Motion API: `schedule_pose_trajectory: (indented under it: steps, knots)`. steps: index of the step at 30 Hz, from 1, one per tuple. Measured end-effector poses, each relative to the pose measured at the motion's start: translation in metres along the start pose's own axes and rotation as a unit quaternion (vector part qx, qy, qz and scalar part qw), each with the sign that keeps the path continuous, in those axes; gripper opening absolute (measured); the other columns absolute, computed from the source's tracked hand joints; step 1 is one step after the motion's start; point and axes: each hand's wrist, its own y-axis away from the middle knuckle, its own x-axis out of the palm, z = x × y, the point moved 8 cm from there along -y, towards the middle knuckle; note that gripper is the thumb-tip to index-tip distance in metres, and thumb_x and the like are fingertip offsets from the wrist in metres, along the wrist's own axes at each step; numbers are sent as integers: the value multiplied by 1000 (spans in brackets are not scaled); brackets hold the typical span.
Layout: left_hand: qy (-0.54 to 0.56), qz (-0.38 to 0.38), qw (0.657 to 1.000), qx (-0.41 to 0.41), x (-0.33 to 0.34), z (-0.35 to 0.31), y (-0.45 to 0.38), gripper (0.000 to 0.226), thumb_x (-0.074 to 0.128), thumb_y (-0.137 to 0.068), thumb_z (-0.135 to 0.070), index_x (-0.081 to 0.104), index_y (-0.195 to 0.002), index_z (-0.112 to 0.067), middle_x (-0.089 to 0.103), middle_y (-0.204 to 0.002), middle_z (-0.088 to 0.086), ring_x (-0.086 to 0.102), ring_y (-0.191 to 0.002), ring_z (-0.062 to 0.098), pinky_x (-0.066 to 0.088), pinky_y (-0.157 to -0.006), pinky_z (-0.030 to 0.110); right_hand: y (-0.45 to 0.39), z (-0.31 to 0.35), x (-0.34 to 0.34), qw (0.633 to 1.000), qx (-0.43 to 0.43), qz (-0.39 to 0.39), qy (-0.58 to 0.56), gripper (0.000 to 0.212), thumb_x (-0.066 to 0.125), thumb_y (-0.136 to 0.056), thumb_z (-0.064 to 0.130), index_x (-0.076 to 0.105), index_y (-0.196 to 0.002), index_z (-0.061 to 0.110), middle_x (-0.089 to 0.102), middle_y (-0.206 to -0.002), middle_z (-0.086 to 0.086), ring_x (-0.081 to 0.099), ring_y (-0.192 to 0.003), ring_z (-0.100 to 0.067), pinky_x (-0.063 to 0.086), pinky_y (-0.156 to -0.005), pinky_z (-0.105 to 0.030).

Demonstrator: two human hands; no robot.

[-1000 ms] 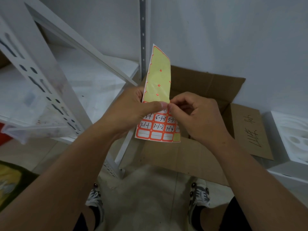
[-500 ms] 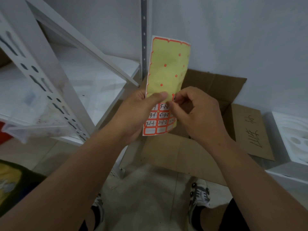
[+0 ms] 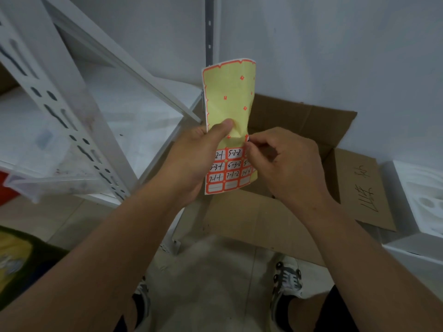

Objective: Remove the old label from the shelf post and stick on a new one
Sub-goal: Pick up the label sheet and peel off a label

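Observation:
A label sheet (image 3: 229, 101) stands upright in the middle of the view, its upper part bare yellow backing, its lower rows red-framed white labels with handwritten numbers. My left hand (image 3: 191, 159) grips the sheet's left side, thumb pressed on the backing. My right hand (image 3: 285, 161) pinches a small label (image 3: 248, 139) at the sheet's right edge, where one corner lifts off the backing. The white slotted shelf post (image 3: 79, 130) slants at the left, apart from both hands. No old label shows on it.
A white shelf board (image 3: 134, 111) lies behind the post. A grey upright rail (image 3: 209, 27) runs up the wall. An open cardboard box (image 3: 299, 130) sits behind the hands, white foam packing (image 3: 422, 200) at the right. My shoes stand on the floor below.
The sheet has turned to face me flat and unfolded upward. My left thumb has slid higher on the backing. My right fingers have moved to the sheet's right edge and lifted a label there.

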Motion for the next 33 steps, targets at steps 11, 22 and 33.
schedule_pose_trajectory:
  steps: [11,22,33]
  knots:
    - [38,14,999,3,5,-3,3,37,58,-93,-40,64,-120,-16,77,-97,1,75,-86,20,57,-88,44,1,0,2,1000,9,3,-26,28,61,-94,32,69,-112,14,71,-100,0,65,-84,-9,52,-75,-20]
    - [-100,-3,993,68,-5,-14,2,29,64,-90,-35,68,-113,-19,75,-101,-4,75,-83,15,58,-88,43,1,0,-3,996,18,9,-91,23,58,-95,29,73,-104,13,74,-93,2,69,-79,-10,59,-70,-30]
    - [-170,16,979,107,-4,-21,2,22,61,-77,-50,63,-94,-37,71,-90,-20,73,-77,4,58,-76,27,1,-6,-2,976,79,54,-198,11,63,-90,24,65,-82,31,64,-80,24,65,-84,2,52,-68,-8]
